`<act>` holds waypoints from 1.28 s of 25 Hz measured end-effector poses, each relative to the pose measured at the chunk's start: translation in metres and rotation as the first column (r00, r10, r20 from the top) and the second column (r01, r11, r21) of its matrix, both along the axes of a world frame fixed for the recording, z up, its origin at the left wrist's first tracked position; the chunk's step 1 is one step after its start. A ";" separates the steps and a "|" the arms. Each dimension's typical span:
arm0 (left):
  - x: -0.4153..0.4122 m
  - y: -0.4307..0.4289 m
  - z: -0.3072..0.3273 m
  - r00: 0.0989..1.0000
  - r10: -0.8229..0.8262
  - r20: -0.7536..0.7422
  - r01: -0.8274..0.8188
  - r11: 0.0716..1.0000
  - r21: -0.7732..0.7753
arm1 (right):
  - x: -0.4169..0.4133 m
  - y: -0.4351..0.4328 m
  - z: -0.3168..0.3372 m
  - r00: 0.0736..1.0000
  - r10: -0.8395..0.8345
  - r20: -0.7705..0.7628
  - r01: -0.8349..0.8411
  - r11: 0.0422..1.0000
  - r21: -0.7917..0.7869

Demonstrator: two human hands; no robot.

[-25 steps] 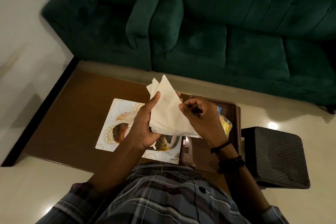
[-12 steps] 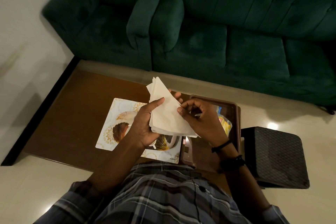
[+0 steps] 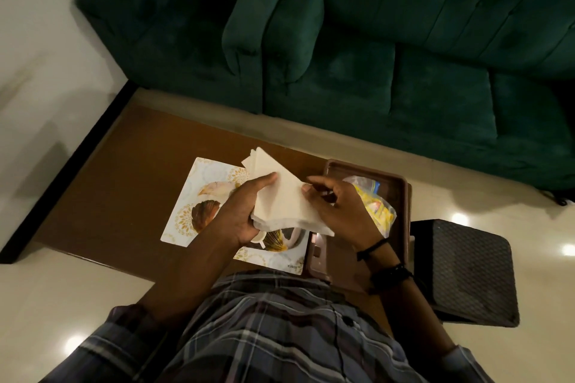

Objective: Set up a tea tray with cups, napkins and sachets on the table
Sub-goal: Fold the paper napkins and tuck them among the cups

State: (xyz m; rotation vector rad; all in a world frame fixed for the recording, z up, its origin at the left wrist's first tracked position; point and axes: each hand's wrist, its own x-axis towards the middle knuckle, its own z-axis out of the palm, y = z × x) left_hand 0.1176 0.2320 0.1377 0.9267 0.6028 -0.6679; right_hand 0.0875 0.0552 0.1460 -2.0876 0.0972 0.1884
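Observation:
A stack of white paper napkins (image 3: 281, 200) is held above the table. My left hand (image 3: 241, 211) grips the stack from the left, thumb on top. My right hand (image 3: 337, 207) pinches the stack's right edge with its fingertips. Below the hands lies a patterned white and gold tray (image 3: 199, 196) with a white cup (image 3: 258, 238) mostly hidden by my left hand. To the right sits a brown tray (image 3: 401, 183) holding a clear bag of colourful sachets (image 3: 378, 207).
The trays rest on a brown wooden table (image 3: 124, 171). A dark green sofa (image 3: 373, 40) stands beyond it. A black woven stool (image 3: 466, 270) is at the right, on glossy pale floor.
The napkin stack has dropped a little lower and tilted flatter. My right fingers have slid along its right edge.

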 end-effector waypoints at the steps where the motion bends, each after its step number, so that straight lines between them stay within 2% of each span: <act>1: 0.001 0.003 -0.001 0.999 0.041 -0.025 -0.041 0.999 -0.002 | -0.001 0.002 -0.001 0.999 0.048 0.012 -0.047 0.998 -0.035; 3: 0.004 0.007 -0.004 0.994 0.093 -0.065 -0.093 0.996 -0.001 | -0.005 0.004 -0.001 0.976 0.215 0.042 -0.214 0.976 -0.024; 4: 0.006 0.010 -0.005 0.993 0.095 -0.072 -0.096 0.995 -0.005 | -0.006 0.008 -0.001 0.947 0.312 0.074 -0.308 0.949 -0.062; 5: 0.007 0.011 -0.005 0.993 0.091 -0.077 -0.093 0.995 -0.020 | -0.007 0.014 -0.003 0.918 0.380 0.113 -0.359 0.917 -0.172; 7: 0.009 0.015 -0.007 0.991 0.091 -0.099 -0.096 0.994 -0.046 | -0.006 0.027 -0.007 0.897 0.404 0.182 -0.290 0.845 -0.449; 8: 0.010 0.017 -0.007 0.989 0.100 -0.113 -0.108 0.992 -0.069 | -0.004 0.032 -0.008 0.900 0.381 0.210 -0.234 0.832 -0.503; 9: 0.010 0.021 -0.006 0.985 0.120 -0.128 -0.131 0.988 -0.087 | -0.001 0.036 -0.010 0.909 0.348 0.228 -0.203 0.849 -0.487; 11: 0.011 0.029 -0.011 0.975 0.165 -0.146 -0.177 0.981 -0.076 | 0.005 0.042 -0.013 0.966 0.155 0.206 -0.098 0.960 -0.260; 12: 0.011 0.033 -0.015 0.971 0.181 -0.153 -0.194 0.978 -0.075 | 0.010 0.043 -0.012 0.996 0.019 0.087 -0.013 0.997 -0.072; 13: 0.009 0.036 -0.017 0.969 0.183 -0.163 -0.201 0.974 -0.101 | 0.014 0.045 -0.010 0.992 -0.090 -0.091 0.102 0.985 0.140; 14: 0.008 0.038 -0.020 0.967 0.187 -0.170 -0.212 0.967 -0.142 | 0.017 0.048 -0.008 0.954 -0.139 -0.264 0.224 0.918 0.327; 15: 0.007 0.039 -0.021 0.965 0.199 -0.171 -0.231 0.953 -0.196 | 0.019 0.050 -0.008 0.919 -0.140 -0.369 0.304 0.847 0.436; 16: 0.007 0.038 -0.023 0.963 0.221 -0.155 -0.253 0.939 -0.234 | 0.019 0.053 -0.008 0.911 -0.120 -0.394 0.312 0.825 0.471; 17: 0.008 0.036 -0.023 0.962 0.239 -0.129 -0.265 0.931 -0.252 | 0.018 0.058 -0.008 0.922 -0.076 -0.379 0.262 0.843 0.469; 20: 0.018 0.024 -0.028 0.943 0.315 -0.108 -0.325 0.942 -0.086 | 0.010 0.073 -0.014 0.959 0.138 -0.248 -0.047 0.940 0.338; 22: 0.025 0.021 -0.036 0.933 0.341 -0.114 -0.343 0.939 0.006 | 0.007 0.075 -0.020 0.960 0.193 -0.201 -0.134 0.952 0.274; 25: 0.033 0.025 -0.045 0.951 0.307 -0.036 -0.302 0.948 0.098 | 0.011 0.064 -0.026 0.958 0.191 -0.216 -0.151 0.970 0.189; 27: 0.037 0.034 -0.056 0.975 0.163 0.152 -0.199 0.944 0.263 | 0.017 0.050 -0.033 0.963 0.127 -0.239 -0.111 0.991 0.079; 29: 0.042 0.048 -0.064 0.966 0.071 0.250 -0.148 0.941 0.306 | 0.028 0.040 -0.042 0.969 0.059 -0.238 -0.066 0.998 -0.019; 31: 0.049 0.066 -0.082 0.935 -0.038 0.354 -0.105 0.920 0.377 | 0.041 0.035 -0.054 0.970 0.037 -0.241 -0.056 0.996 -0.075; 32: 0.055 0.075 -0.089 0.907 -0.144 0.395 -0.058 0.888 0.456 | 0.048 0.034 -0.060 0.968 0.040 -0.248 -0.065 0.993 -0.094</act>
